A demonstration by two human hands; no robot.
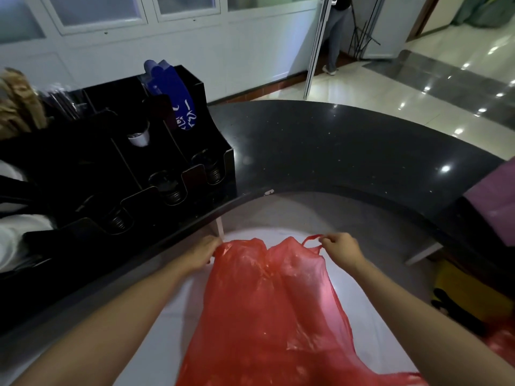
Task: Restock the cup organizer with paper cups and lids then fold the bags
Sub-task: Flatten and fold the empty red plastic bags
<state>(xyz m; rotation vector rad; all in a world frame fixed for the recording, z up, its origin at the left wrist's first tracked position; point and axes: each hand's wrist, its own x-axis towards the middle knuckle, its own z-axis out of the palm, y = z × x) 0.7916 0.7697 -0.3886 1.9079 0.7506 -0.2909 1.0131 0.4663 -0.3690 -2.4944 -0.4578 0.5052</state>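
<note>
We hold a thin, crinkled red plastic bag (267,302) stretched over the white lower desk (370,330), our left hand (202,253) pinching one handle, our right hand (341,247) pinching the other loop. The boxy black cup organizer (156,151) stands on the glossy curved dark counter (348,146), left of us

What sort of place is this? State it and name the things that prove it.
Probably a drinks or service counter in a shop or lobby. A black cup organizer with stacked lids in its slots stands on a curved dark countertop, and polished floor tiles stretch beyond it. Both hands hold a red plastic bag.
</note>
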